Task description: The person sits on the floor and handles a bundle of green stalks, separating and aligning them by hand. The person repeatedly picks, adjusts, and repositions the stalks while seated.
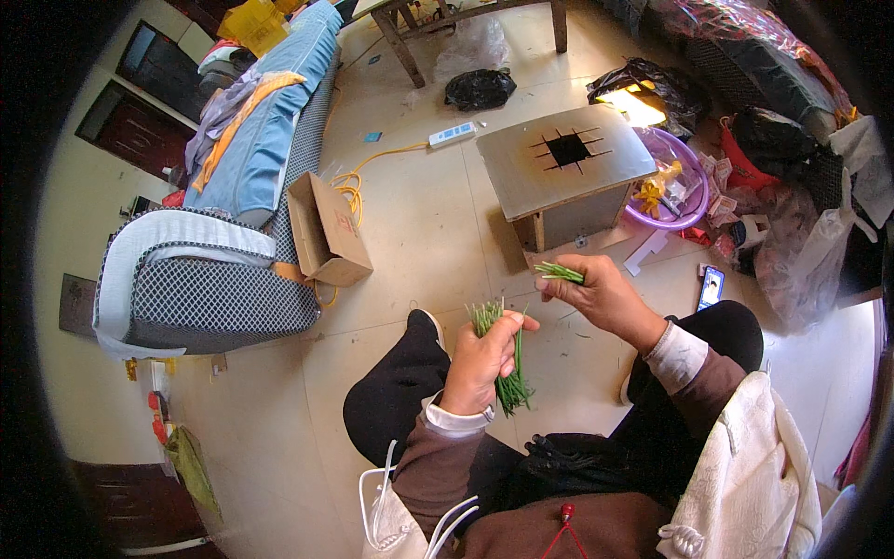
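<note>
A thick bundle of thin green stems (515, 391), possibly chives, is gripped in my left hand (482, 360) above the floor between my knees. Its pale cut ends stick up past the thumb, and the darker ends hang below the palm. To the right and slightly higher, my right hand (604, 293) pinches a smaller bunch of green stems (559, 271), whose ends point left. The two hands are apart. Part of each bunch is hidden inside the fingers.
Ahead stands a low metal-topped stool (517, 175) with a square hole. Beside it are a purple basin (688, 216) and a phone (710, 288) on the floor. A cardboard box (335, 234), a power strip (452, 135) with yellow cord, and a sofa (209, 293) lie left.
</note>
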`<state>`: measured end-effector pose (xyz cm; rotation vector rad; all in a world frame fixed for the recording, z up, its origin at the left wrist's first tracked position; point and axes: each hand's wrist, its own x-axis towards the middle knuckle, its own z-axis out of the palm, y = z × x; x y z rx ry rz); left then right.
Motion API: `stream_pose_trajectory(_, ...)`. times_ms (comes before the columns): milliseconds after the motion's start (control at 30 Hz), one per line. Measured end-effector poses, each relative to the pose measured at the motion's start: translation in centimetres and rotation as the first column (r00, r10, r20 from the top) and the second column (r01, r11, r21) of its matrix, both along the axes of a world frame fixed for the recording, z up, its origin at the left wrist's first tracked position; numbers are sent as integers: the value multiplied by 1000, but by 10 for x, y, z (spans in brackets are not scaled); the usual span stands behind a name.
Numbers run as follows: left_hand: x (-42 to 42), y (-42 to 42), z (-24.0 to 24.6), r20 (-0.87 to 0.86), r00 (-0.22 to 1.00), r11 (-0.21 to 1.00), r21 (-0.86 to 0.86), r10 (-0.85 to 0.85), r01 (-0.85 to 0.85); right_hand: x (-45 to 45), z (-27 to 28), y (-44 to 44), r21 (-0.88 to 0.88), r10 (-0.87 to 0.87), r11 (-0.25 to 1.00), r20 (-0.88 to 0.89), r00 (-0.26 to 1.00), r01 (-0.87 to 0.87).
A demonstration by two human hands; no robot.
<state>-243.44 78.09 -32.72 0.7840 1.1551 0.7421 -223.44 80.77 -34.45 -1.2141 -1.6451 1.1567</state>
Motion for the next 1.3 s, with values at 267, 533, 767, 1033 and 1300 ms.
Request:
stream_pose_trajectory(267, 1, -1, -7, 7, 999, 999, 16, 34, -34, -8, 7, -6, 41, 174, 984, 25, 984, -175)
stream_pose_trajectory(533, 5, -2, -7, -9, 1000, 1000, 6, 12, -12, -7, -6, -4, 262, -19, 962, 336, 942, -74)
stream_pose_trajectory(767, 2, -2, 1, -36, 999, 998, 64, -18, 20, 2, -8, 5, -29, -51, 998, -140, 989, 47)
stream_pose_trajectory(1033, 5, -3, -8, -55, 996, 990, 120, 74, -67, -12, -5, -9, -257, 60, 954, -334, 941, -152)
stream_pose_trajectory(1300, 6, -3, -7, -20, 998, 995, 78, 63, -62, -15, -17, -10, -65, 73, 995, -60, 996, -77)
